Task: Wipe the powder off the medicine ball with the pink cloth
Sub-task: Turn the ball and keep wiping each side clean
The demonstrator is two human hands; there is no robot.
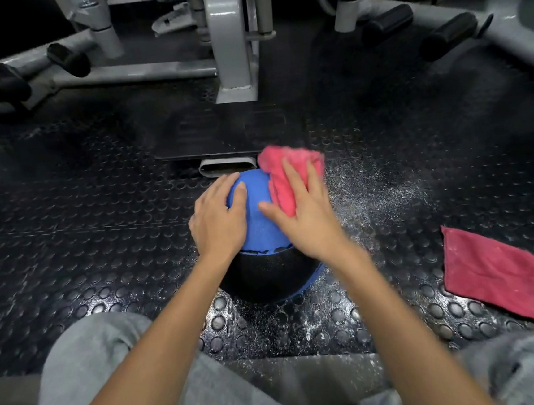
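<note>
A blue and black medicine ball (259,222) stands on the studded rubber floor in front of my knees. My left hand (217,218) lies flat on its left side with straight fingers. My right hand (302,212) presses a pink cloth (284,175) onto the ball's upper right side, fingers spread and straight over the cloth. The cloth bunches up past my fingertips. My right hand is slightly blurred.
A second pink cloth (491,271) lies flat on the floor at the right. White powder (371,193) is scattered on the black floor (99,217) right of the ball and before it. A grey gym machine frame (229,44) with black roller pads stands behind.
</note>
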